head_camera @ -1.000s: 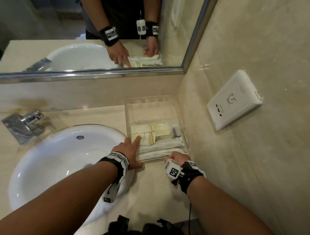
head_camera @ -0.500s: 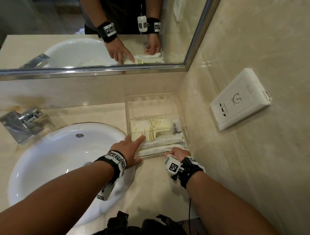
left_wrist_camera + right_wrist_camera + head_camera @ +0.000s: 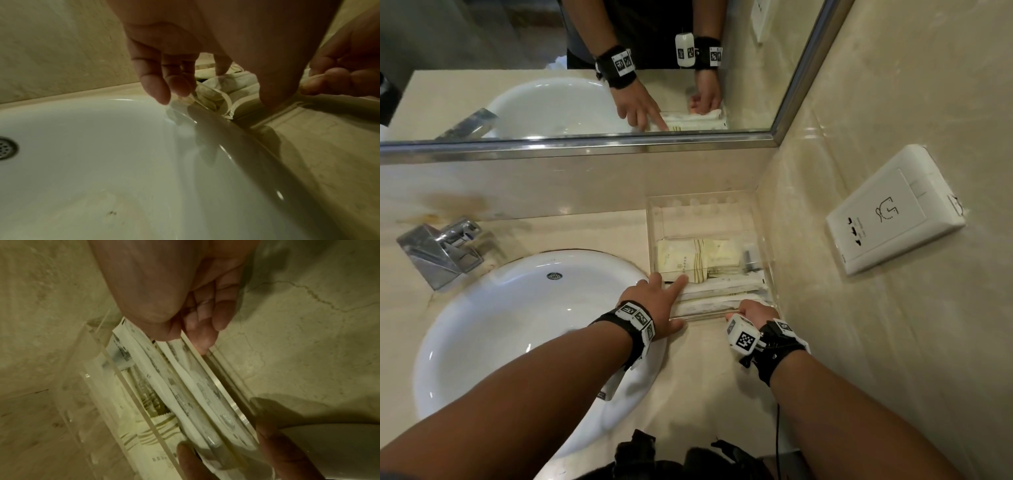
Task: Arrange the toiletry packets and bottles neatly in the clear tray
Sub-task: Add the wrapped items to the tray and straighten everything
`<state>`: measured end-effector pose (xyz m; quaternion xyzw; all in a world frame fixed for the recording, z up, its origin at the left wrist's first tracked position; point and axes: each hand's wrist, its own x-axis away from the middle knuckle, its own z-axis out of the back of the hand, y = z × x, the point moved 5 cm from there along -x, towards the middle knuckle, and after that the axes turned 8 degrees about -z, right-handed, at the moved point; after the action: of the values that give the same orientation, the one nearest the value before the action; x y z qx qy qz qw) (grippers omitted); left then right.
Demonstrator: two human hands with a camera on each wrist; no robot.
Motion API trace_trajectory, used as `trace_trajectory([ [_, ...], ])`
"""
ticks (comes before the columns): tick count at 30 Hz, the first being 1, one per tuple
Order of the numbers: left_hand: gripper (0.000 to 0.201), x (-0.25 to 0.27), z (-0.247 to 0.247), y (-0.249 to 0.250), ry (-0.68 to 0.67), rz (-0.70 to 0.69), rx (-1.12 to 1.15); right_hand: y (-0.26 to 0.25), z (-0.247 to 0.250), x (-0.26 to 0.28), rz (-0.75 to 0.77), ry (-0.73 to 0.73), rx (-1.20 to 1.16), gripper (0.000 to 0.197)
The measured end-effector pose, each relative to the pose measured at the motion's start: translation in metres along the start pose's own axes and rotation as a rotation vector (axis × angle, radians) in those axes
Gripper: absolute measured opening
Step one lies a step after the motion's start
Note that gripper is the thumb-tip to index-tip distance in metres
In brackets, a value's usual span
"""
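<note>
The clear tray [image 3: 702, 207] sits in the counter's back right corner. Cream packets [image 3: 698, 260] lie flat in its middle, long white packets [image 3: 722, 291] line its near side, and a small dark item [image 3: 748, 257] lies at the right. My left hand [image 3: 667, 301] straddles the near left corner, index finger straight on the packets and thumb on the counter outside. My right hand [image 3: 753, 310] pinches the near wall at the right corner. In the right wrist view its thumb is inside against the white packets [image 3: 176, 386] and its fingers [image 3: 203, 340] are outside the wall [image 3: 216, 381].
A white sink basin [image 3: 517, 325] lies left of the tray, with a chrome faucet [image 3: 441, 250] behind it. A mirror [image 3: 585, 68] hangs above the backsplash. The right wall carries a white socket plate [image 3: 893, 212]. Bare counter [image 3: 705, 377] runs in front of the tray.
Both hands stay at the tray's near edge. My left index finger has crept slightly further right over the packets.
</note>
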<state>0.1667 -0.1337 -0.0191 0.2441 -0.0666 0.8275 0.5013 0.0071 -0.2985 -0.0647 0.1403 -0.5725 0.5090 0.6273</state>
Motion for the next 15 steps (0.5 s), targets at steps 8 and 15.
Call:
trace_trajectory([
  [8, 0.095, -0.002, 0.0, -0.004, 0.0, 0.006, 0.01, 0.002, -0.001, -0.005, -0.067, 0.009, -0.066, 0.024],
  [15, 0.085, -0.004, 0.002, -0.01, 0.037, -0.014, 0.014, -0.009, -0.009, -0.014, -0.114, -0.092, -0.344, 0.024],
])
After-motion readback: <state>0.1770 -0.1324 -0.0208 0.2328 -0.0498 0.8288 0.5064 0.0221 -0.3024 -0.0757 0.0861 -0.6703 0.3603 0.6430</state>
